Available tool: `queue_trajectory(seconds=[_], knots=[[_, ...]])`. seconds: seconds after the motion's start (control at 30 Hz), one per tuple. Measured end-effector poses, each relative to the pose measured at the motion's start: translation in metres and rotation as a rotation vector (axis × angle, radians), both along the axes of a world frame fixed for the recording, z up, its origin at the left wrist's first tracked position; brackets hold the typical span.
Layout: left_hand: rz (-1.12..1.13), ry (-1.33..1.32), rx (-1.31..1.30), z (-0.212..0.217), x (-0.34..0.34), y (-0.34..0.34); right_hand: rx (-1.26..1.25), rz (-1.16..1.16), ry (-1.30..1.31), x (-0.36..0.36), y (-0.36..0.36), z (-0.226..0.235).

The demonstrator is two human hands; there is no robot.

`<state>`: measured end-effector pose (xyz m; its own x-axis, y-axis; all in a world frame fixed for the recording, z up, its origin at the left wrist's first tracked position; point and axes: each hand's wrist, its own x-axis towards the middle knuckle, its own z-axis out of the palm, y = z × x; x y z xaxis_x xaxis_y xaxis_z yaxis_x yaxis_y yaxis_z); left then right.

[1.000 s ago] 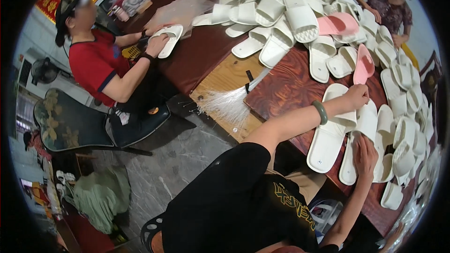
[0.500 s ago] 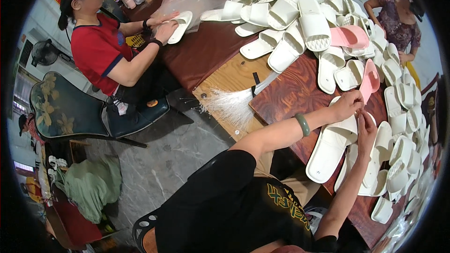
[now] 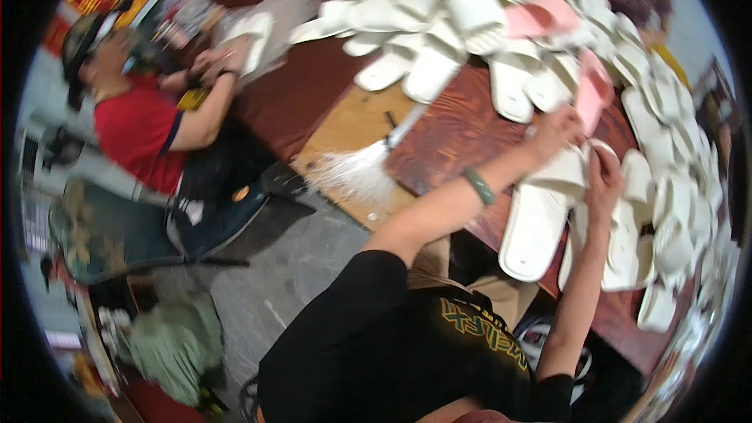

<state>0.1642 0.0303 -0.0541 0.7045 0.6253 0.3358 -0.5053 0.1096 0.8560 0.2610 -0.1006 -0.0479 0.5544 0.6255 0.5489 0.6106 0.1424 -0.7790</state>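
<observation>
My left hand [image 3: 558,137], with a green bangle [image 3: 479,186] on its wrist, is closed in a pinch above the strap end of a large white slipper [image 3: 534,227]. Close beside it, my right hand [image 3: 605,180] also has its fingers drawn together, near the toe of another white slipper [image 3: 601,146]. Whatever lies between the fingertips is too small and blurred to name. The large slipper rests with its heel toward me. Just beyond my left hand a pink slipper [image 3: 593,92] leans on the pile.
White slippers [image 3: 423,0] are heaped across the far and right side of the reddish wooden table [image 3: 446,145]. A bundle of thin white plastic strands [image 3: 356,168] lies on a plywood board [image 3: 329,133]. A co-worker in red [image 3: 141,125] handles a white slipper [image 3: 254,43] at the left.
The whole view has shifted and blurred, with the table now higher and further left. My hands have drawn slightly apart, still above the same slippers.
</observation>
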Motion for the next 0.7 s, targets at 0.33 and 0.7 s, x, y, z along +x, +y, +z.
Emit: queue_trajectory(seconds=[0.33,0.7], knots=[[-0.104,0.07,-0.187,0.013,-0.015,0.005,0.101,-0.127,0.025,-0.021,0.002,0.026],[-0.13,0.076,-0.108,0.016,-0.015,0.0,0.052,-0.168,0.054,-0.02,0.0,0.02]])
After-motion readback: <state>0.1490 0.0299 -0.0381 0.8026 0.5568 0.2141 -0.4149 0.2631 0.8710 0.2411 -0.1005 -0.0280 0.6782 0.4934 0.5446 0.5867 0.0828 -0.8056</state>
